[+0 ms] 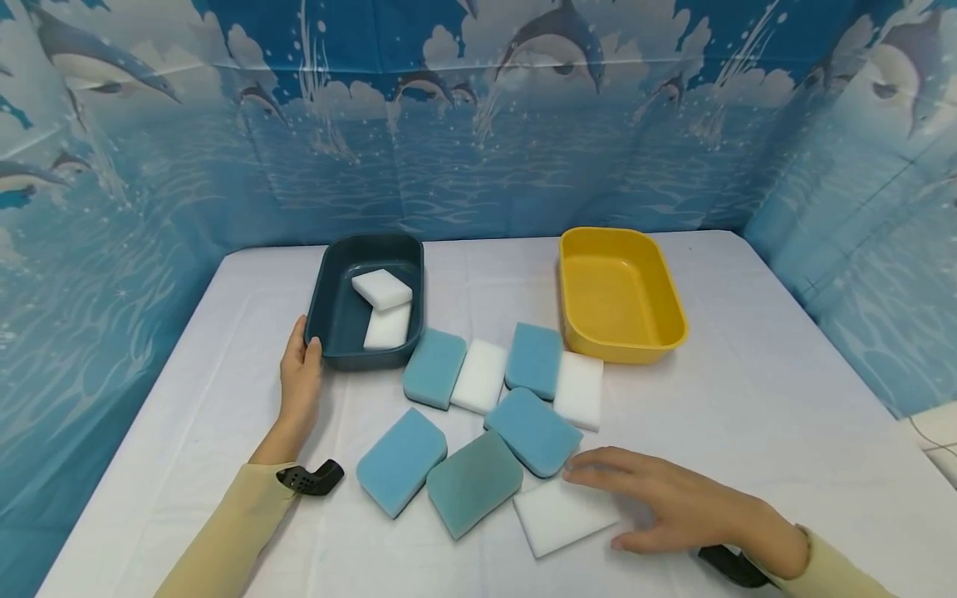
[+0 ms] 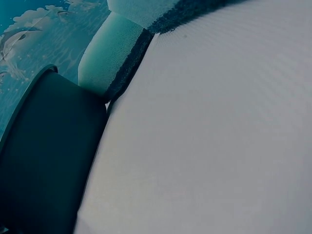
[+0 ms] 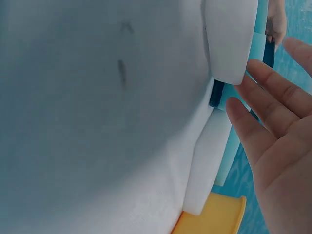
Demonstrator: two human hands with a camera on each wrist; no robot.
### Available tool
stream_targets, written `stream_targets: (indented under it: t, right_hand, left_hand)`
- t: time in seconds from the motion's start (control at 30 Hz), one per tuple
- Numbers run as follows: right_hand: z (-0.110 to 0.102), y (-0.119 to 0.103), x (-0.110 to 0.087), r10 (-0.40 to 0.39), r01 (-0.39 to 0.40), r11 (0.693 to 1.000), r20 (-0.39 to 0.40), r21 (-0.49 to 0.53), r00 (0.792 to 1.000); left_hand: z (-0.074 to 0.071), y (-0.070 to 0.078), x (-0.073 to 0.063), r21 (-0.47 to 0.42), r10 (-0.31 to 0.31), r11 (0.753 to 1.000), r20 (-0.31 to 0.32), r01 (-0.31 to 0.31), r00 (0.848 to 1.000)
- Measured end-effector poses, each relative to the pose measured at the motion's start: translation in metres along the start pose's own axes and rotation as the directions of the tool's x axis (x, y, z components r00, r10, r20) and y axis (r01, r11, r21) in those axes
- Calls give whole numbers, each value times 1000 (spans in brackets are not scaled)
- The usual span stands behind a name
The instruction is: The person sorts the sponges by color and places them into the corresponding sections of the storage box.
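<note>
Dolphin-print cloth [image 1: 478, 183] backs the white tabletop [image 1: 748, 399]. My right hand [image 1: 661, 502] hangs wide by the near white sponge [image 1: 561, 522]; a careless pinch could drag the neighbouring blue sponge [image 1: 533, 432]. My left hand [image 1: 301, 382] touches the dark bin [image 1: 366, 360], grip unclear; leaning could shove it.

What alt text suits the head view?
The left hand grips a dark tub holding two white sponges; the right hand is beside a loose white sponge. More blue and white sponges and a yellow tub share the table.
</note>
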State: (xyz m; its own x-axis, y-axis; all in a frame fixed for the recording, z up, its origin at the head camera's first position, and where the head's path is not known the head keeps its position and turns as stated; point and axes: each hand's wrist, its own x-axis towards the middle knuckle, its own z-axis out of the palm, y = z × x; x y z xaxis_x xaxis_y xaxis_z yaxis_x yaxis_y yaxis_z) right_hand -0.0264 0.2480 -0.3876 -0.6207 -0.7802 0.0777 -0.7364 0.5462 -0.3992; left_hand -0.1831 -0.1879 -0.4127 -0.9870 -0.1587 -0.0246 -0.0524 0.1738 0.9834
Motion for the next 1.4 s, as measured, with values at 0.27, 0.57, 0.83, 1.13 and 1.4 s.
stream_targets:
  t: [0.27,0.57,0.83,1.13,1.4]
  right_hand:
    - [7,2,2,-10,11,1000,24,-7,1000]
    - [12,5,5,-51,51,997,13,-58,999]
    - [9,2,2,-41,41,998,11,-46,999]
    - [1,-1,-1,-34,34,998,4,-59,999]
    - [-8,-2,-2,-51,46,992,-33,-121,998]
  left_hand:
    - [0,-1,1,2,-5,1000,-2,5,1000]
    - [1,0,0,10,3,1000,-1,-3,1000]
    - [0,4,-1,9,-10,1000,0,10,1000]
    - [-1,1,0,8,-14,1000,0,14,1000]
    - [-1,1,0,6,-13,1000,-9,13,1000]
